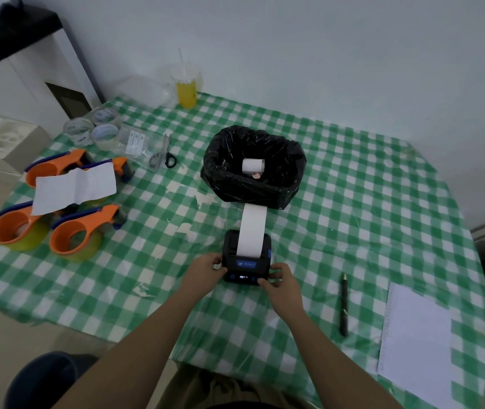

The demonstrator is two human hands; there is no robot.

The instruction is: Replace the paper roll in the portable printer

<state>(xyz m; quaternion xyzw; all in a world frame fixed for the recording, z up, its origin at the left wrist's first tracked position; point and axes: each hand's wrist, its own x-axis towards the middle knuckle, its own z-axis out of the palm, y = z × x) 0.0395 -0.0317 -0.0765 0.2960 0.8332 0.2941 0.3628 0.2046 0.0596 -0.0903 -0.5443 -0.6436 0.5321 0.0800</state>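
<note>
1. Green-and-white checked cloth covers the tabletop (353,202), set against a plain pale wall; person is seated at the near edge.
2. Task status, as a judgement: looks nearly done. Portable printer (247,258) sits near the front edge w/ lid shut, display lit, and a strip of white paper (252,228) feeding out of the slot toward the bin.
3. Small paper roll (253,166) lies inside the black-bagged bin (288,184) just beyond the printer; prob. the old one, discarded.
4. Left to do, likely: tear off the fed strip, maybe a test print. Can't tell whether the lid is fully latched.
5. Left hand (205,268): forearm reaching in from lower left, fingers closed against the printer's left side, thumb on its top edge.
6. Right hand (279,280): forearm from lower right, grip clamped on the printer's near right corner, fingertips by the front panel w/ the buttons.
7. Both hands brace the unit flat on the cloth; it isn't lifted.
8. Elsewhere: orange tape dispensers (73,234) well apart at left, scissors (164,154) behind, pen (343,305) and notepad (415,335) at right, none touched.
</note>
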